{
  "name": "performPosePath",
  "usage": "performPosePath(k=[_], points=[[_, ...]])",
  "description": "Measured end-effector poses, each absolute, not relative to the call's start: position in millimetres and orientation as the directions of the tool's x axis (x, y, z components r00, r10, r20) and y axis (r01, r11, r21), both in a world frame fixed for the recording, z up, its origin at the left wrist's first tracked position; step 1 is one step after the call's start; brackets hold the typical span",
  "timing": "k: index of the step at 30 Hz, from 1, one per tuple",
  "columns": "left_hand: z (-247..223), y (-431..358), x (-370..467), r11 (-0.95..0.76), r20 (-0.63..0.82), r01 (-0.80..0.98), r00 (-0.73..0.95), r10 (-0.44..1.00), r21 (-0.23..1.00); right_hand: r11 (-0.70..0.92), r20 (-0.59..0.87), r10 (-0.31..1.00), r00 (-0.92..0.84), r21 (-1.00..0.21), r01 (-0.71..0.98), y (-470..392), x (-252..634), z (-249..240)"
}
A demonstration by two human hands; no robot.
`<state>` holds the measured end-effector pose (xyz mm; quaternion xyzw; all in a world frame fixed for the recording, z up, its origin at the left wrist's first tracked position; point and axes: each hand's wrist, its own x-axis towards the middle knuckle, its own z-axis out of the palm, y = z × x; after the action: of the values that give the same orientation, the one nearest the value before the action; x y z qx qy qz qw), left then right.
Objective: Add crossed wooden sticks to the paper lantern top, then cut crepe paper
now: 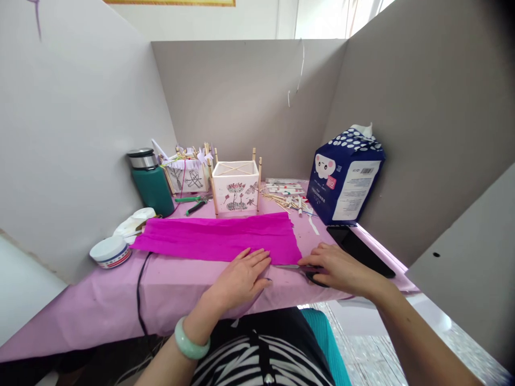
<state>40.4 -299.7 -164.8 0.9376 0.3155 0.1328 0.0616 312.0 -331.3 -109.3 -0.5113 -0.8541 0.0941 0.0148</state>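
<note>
A long strip of magenta crepe paper (217,236) lies spread across the pink-covered table. My left hand (245,273) rests flat on its near edge, fingers stretched out and thumb apart, with a pale green bangle on the wrist. At the paper's near right corner, my right hand (336,268) is closed on a pair of scissors (316,277) with black handles. Their blades point left along the near edge of the paper and partly hide there. The fingers cover part of the handles.
Behind the paper stand a white lantern-like box (235,187) with stick corners, a similar decorated box (189,177), green-handled pliers (197,203) and thin sticks (284,202). A green bottle (148,182) and white tub (110,252) are left; a blue tissue pack (346,177) and black phone (358,249) right.
</note>
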Motion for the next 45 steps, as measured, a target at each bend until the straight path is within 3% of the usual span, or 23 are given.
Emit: performPosePath(k=[16,31,45], points=[[-163.7,-300.0,40.1,-0.792,0.210,0.575,0.764,0.609,0.204,0.471,-0.136,0.865,-0.483,-0.111,0.875,-332.8,304.2,-100.6],[-162.7,-300.9,40.3,-0.789,0.209,0.581,0.762,0.614,0.201,0.415,-0.198,0.877,-0.437,-0.143,0.899,-328.6,301.0,-96.9],[-162.5,-300.4,40.2,-0.791,0.215,0.574,0.762,0.611,0.213,0.436,-0.143,0.874,-0.464,-0.189,0.880,-326.9,309.2,-109.8]])
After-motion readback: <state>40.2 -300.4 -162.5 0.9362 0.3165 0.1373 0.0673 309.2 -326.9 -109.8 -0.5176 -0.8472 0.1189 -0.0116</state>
